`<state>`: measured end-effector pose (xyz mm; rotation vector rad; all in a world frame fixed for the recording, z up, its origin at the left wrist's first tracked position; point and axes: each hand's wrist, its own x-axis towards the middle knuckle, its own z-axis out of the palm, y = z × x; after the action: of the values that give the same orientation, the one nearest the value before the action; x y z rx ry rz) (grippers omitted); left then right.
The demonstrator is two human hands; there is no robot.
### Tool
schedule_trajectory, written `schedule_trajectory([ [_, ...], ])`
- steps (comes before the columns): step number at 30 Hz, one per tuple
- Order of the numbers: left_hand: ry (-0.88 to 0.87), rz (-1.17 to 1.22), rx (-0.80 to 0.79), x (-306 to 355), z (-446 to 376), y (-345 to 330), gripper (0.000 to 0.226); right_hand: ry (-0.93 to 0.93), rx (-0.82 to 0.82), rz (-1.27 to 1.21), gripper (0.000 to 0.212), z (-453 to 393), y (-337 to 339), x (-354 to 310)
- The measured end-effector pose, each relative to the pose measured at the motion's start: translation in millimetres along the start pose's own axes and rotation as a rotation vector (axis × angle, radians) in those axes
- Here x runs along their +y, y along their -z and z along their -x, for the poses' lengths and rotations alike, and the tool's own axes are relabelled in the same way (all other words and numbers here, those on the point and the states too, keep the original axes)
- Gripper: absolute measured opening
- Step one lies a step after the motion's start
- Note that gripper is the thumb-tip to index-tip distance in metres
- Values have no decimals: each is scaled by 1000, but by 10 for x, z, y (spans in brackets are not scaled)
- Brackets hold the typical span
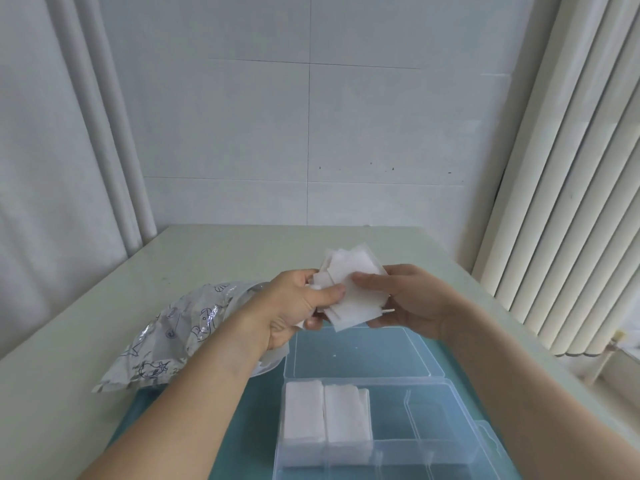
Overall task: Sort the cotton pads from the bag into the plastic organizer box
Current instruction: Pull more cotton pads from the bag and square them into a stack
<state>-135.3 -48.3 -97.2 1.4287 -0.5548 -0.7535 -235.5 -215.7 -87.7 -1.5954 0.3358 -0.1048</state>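
A loose stack of white square cotton pads [353,289] is held in the air above the table between both hands. My left hand [294,306] pinches its left side with thumb on top. My right hand [408,299] grips its right side, thumb on the pads. Below lies the clear plastic organizer box [446,455], its lid [360,355] open flat behind it. Two stacks of cotton pads [325,415] fill its left compartments. The crinkled printed plastic bag [173,337] lies on the table at the left, partly hidden by my left forearm.
The box sits on a teal mat [249,427] on a pale green table [214,251]. Tiled wall stands behind the table, a curtain at the left and vertical blinds [568,188] at the right. The box's right compartments hold nothing visible.
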Motion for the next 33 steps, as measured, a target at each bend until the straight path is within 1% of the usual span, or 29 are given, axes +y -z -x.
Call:
schedule_trajectory([
  [2, 14, -36, 21, 1, 17, -13, 26, 6, 22, -32, 31, -53, -32, 49],
  [4, 32, -33, 64, 0, 27, -34, 18, 10, 44, -75, 31, -94, -33, 66],
  [7, 73, 38, 137, 16, 22, -62, 26, -11, 99, -152, 31, -120, -16, 87],
  [9, 104, 133, 147, 47, 3, -63, 27, -24, 115, -201, 33, -125, -13, 92],
  [13, 207, 415, 122, 94, -14, 13, 9, -29, 119, -266, 34, -95, -2, 49],
  [14, 209, 439, 115, 93, -9, 30, 12, -32, 120, -282, 33, -83, 5, 31],
  [16, 178, 414, 107, 77, -2, 53, 22, -39, 119, -313, 31, -64, 17, 6],
  [17, 156, 364, 106, 62, 2, 54, 25, -44, 114, -321, 31, -56, 22, -4],
  [20, 101, 175, 114, 21, 0, 31, 24, -47, 92, -328, 34, -41, 39, -28],
  [22, 100, 136, 112, 15, -6, 8, 24, -41, 57, -322, 34, -21, 51, -51],
  [24, 106, 170, 99, 18, 3, -10, 26, -43, 16, -316, 35, 3, 59, -83],
  [27, 112, 259, 23, 37, 20, -34, 23, -66, -23, -290, 35, 24, 58, -98],
  [29, 119, 257, -23, 49, 32, -43, 21, -80, -37, -268, 37, 28, 40, -87],
  [33, 126, 218, -47, 29, 19, -41, 23, -95, -45, -205, 51, 3, -7, -43],
])
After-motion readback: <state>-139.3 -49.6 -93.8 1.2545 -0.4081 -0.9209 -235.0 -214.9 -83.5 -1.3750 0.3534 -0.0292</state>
